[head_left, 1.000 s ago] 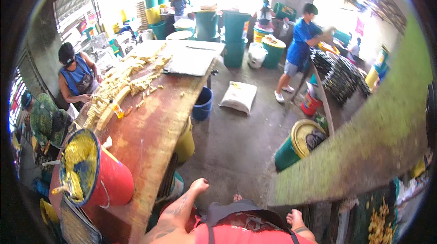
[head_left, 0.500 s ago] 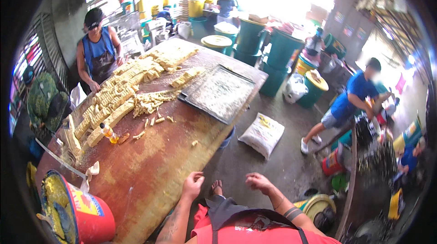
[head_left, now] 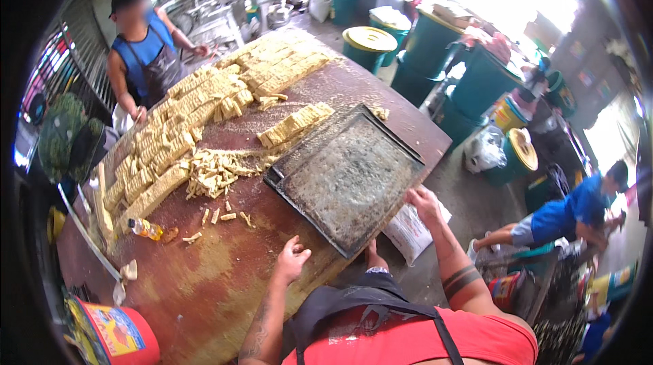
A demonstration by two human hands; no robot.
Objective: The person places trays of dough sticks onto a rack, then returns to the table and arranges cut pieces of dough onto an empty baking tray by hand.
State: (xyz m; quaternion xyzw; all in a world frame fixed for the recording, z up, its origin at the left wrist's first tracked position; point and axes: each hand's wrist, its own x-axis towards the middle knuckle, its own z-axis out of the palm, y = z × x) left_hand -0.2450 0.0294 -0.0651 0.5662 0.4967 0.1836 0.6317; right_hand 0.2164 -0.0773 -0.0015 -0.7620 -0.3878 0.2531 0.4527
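My left hand hovers over the red-brown table, just left of a worn metal tray's lower corner, fingers loosely bent and apart, holding nothing. My right hand has curled fingers at the right edge of the tray and table; what they hold, if anything, is unclear. Long pale-yellow ridged slabs cover the table's far and left part, with loose broken sticks nearer me. A bottle of yellow liquid lies left of these.
A co-worker in blue stands across the table, another at right. A red bucket is at lower left. A white sack lies on the floor beside the table; lidded drums stand beyond it.
My view has turned toward the table. Both hands have moved forward and up, the right one reaching the tray's edge. The co-worker at right has bent further over.
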